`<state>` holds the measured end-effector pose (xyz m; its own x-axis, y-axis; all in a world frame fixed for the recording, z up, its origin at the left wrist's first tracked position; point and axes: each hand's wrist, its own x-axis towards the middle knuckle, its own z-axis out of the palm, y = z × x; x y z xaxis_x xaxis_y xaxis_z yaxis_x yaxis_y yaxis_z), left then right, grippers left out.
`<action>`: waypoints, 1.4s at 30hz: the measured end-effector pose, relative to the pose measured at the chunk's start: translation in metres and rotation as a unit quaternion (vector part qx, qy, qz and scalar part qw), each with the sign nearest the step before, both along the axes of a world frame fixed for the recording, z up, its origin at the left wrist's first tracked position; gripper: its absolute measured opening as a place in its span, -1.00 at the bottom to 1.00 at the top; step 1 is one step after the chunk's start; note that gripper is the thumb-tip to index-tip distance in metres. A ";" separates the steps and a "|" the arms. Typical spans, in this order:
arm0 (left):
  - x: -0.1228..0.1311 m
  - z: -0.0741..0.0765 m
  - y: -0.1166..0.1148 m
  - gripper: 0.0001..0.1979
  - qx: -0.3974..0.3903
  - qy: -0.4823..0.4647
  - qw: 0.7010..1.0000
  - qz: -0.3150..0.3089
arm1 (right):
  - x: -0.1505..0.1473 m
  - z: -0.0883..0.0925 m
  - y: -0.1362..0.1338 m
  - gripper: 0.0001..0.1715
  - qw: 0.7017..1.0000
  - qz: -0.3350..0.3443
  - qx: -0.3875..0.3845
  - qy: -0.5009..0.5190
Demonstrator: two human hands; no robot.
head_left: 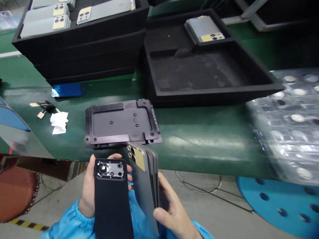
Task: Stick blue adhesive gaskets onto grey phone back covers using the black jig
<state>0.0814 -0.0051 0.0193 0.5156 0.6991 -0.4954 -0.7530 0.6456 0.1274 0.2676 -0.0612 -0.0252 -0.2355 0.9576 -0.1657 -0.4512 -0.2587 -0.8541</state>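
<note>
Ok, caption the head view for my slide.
Left hand holds a black phone back; right hand grips a stack of gray phone backs before a green worktop.

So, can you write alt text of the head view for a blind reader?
A person's left hand holds a black phone-shaped piece and the right hand a stack of grey panels. Beyond, a dark fixture lies on a green bench, before black trays holding more panels.

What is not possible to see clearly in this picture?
Head view:
- Lower end of black phone-shaped piece: cut off by the bottom edge.
- Palm of left hand: mostly hidden by that piece.
- Exact count of gray phone covers in right hand: edges overlap.
- Lettering on black fixture: too small.
</note>
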 end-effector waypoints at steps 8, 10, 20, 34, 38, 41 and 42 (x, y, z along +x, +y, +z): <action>-0.001 -0.005 -0.002 -0.49 0.001 0.023 1.000 0.016 | 0.001 0.003 0.003 -0.30 1.000 0.011 -0.010 -0.008; -0.001 -0.006 -0.001 -0.50 0.000 0.027 0.999 0.016 | 0.001 0.002 0.003 -0.28 1.000 0.006 -0.010 -0.018; -0.002 -0.005 -0.003 -0.49 0.006 0.039 0.999 0.007 | 0.002 0.001 0.002 -0.19 0.998 0.016 -0.025 -0.047; -0.004 0.003 -0.016 -0.34 0.079 0.258 0.962 0.035 | -0.011 -0.006 -0.014 -0.17 0.972 0.052 0.062 -0.221; 0.000 0.004 -0.020 -0.29 0.068 0.326 0.941 0.062 | -0.024 -0.003 -0.013 -0.17 0.963 0.054 0.072 -0.255; 0.001 0.001 -0.019 -0.29 0.063 0.343 0.935 0.062 | -0.030 -0.006 -0.014 -0.19 0.965 0.056 0.060 -0.251; 0.001 0.000 -0.018 -0.29 0.061 0.345 0.934 0.065 | -0.030 -0.007 -0.015 -0.20 0.966 0.051 0.058 -0.246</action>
<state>0.0826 -0.0229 0.0189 0.0099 0.8069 -0.5905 -0.5358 0.5029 0.6783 0.2378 -0.0758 -0.0327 -0.2493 0.9527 -0.1738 0.0404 -0.1691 -0.9848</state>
